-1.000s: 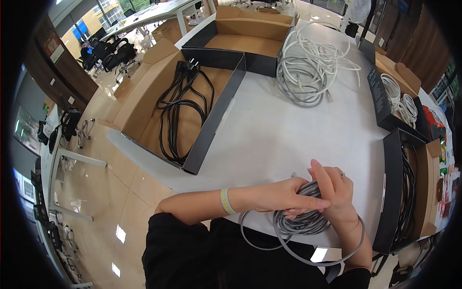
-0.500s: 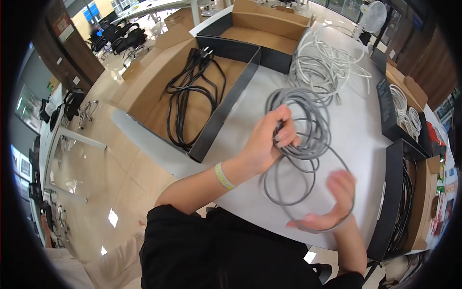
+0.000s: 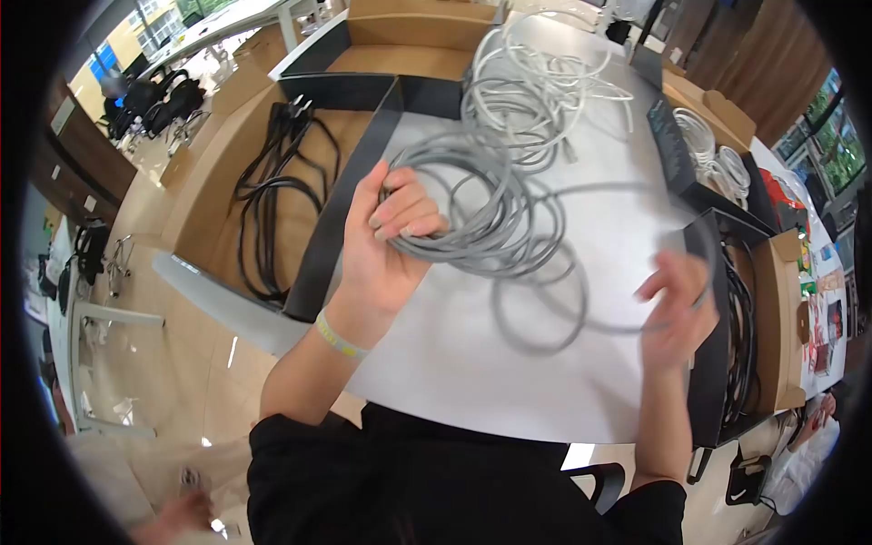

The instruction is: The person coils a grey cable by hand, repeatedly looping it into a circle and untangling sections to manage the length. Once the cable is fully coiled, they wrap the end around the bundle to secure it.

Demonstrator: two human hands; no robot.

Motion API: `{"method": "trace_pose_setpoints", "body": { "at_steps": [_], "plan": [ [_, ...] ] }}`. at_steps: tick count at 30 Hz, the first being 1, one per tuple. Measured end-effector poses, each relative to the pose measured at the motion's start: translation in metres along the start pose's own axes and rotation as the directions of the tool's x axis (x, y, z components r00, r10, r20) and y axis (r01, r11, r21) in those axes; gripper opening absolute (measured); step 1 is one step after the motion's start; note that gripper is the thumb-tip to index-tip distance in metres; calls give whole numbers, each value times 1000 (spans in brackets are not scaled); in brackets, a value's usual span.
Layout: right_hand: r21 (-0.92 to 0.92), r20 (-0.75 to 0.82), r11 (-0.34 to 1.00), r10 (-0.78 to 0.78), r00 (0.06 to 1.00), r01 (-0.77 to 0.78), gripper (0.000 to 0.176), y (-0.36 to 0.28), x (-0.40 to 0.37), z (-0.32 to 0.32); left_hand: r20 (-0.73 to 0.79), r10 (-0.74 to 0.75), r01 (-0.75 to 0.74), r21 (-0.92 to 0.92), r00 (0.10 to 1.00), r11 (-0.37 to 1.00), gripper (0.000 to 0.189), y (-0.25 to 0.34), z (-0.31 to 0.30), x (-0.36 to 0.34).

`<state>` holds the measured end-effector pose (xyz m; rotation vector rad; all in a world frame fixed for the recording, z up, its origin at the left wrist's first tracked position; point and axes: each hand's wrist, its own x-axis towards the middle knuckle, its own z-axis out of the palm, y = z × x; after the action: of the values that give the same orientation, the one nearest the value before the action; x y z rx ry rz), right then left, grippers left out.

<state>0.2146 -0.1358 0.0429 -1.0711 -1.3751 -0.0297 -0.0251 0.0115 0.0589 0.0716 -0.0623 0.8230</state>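
My left hand (image 3: 392, 222) is wrapped around one side of a coiled grey cable (image 3: 495, 213), holding it above the white table. From the coil, a loose loop of the same cable runs over to my right hand (image 3: 679, 304). That hand is somewhat smeared by motion, its fingers curled with the cable passing through them. One smaller loop hangs below the coil. Just beyond the coil lies a tangled heap of white and grey cables (image 3: 545, 91) with a plug end showing.
An open box (image 3: 318, 263) with a black power cord (image 3: 263, 209) stands on the left. Another open box (image 3: 409, 59) is behind it. On the right are boxes with white cables (image 3: 699, 145) and black cables (image 3: 740, 327). The white table (image 3: 472, 381) lies beneath. Other people's hands appear at the lower edges.
My left hand has moved left with the coil. My right hand has risen and moved right, its fingers now curled, drawing the loose loop out sideways. The view has shifted right.
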Motion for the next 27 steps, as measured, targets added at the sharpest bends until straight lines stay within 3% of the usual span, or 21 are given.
{"method": "trace_pose_setpoints", "body": {
  "at_steps": [1, 2, 3, 4, 6, 7, 9, 11, 13, 14, 15, 16, 17, 18, 20, 22, 23, 24, 25, 26, 27],
  "plan": [
    [42, -130, 995, 94, 987, -89, 43, 14, 5, -4, 32, 6, -5, -27, 999, 1000, 24, 6, 3, -2],
    [150, -276, 952, 301, 913, -268, 41, 21, 15, -10, 95, -36, 40, -35, 995, 999, 25, 10, 1, -2],
    [269, -390, 870, 490, 779, -412, 38, 26, 24, -18, 88, -31, 33, -31, 996, 999, 25, 12, -1, -4],
    [267, -387, 871, 488, 782, -412, 38, 34, 28, -23, 132, -88, 85, 30, 987, 996, 24, 12, -3, -4],
    [309, -478, 834, 552, 683, -457, 30, 54, 29, -32, 163, -197, 179, 119, 967, 977, 24, 10, -5, -3],
    [388, -432, 799, 598, 675, -459, 24, 64, 27, -38, 173, -207, 192, 103, 963, 976, 24, 8, -7, -3],
    [319, -395, 748, 663, 636, -582, 23, 74, 23, -42, 222, -372, 301, 299, 901, 906, 24, 7, -9, -1],
    [284, -329, 704, 709, 623, -651, 28, 68, 21, -41, 171, -428, 351, 354, 887, 867, 23, 4, -5, -2],
    [25, -440, 745, 607, 662, -667, 35, 65, 22, -31, -3, -439, 349, 610, 899, 711, 23, 2, -4, -6],
    [-73, -440, 828, 473, 763, -556, 36, 62, 23, -27, -8, -437, 350, 612, 899, 709, 23, 2, -5, -7],
    [-68, -440, 829, 475, 762, -555, 36, 56, 23, -23, -26, -438, 332, 692, 899, 641, 22, 0, -6, -7],
    [-334, -413, 877, 192, 890, -344, 35, 45, 21, -18, -41, -439, 311, 764, 898, 565, 20, -1, -7, -7],
    [-572, -303, 814, -96, 948, -100, 33, 30, 22, -11, -40, -439, 310, 765, 897, 564, 20, -3, -5, -8],
    [-636, -179, 766, -260, 949, 90, 35, 19, 21, -6, -66, -452, 320, 797, 890, 513, 19, -4, -1, -10],
    [-524, 118, 784, -320, 940, 332, 37, 4, 10, 4, -93, -469, 333, 824, 878, 459, 18, -6, -1, -11],
    [-314, 270, 901, -218, 938, 300, 39, -11, 1, 27, -72, -575, 375, 822, 815, 429, 17, -4, -4, -12],
    [-190, 363, 951, -161, 918, 242, 37, -11, -1, 31, -79, -581, 384, 821, 810, 423, 17, -3, -3, -13],
    [-54, 457, 988, -103, 883, 143, 51, -1, -6, 29, -95, -618, 400, 835, 780, 376, 18, -2, -2, -14],
    [-56, 451, 989, -97, 887, 137, 51, -2, -9, 31, -112, -653, 414, 849, 749, 329, 19, -2, 0, -15],
    [180, 465, 977, 16, 885, -113, 62, -4, -11, 36, -116, -656, 417, 849, 746, 324, 19, -2, 3, -15],
    [395, 505, 850, 116, 855, -348, 72, -4, -12, 39, -137, -683, 422, 866, 717, 269, 20, -3, 5, -16]
  ]
}}
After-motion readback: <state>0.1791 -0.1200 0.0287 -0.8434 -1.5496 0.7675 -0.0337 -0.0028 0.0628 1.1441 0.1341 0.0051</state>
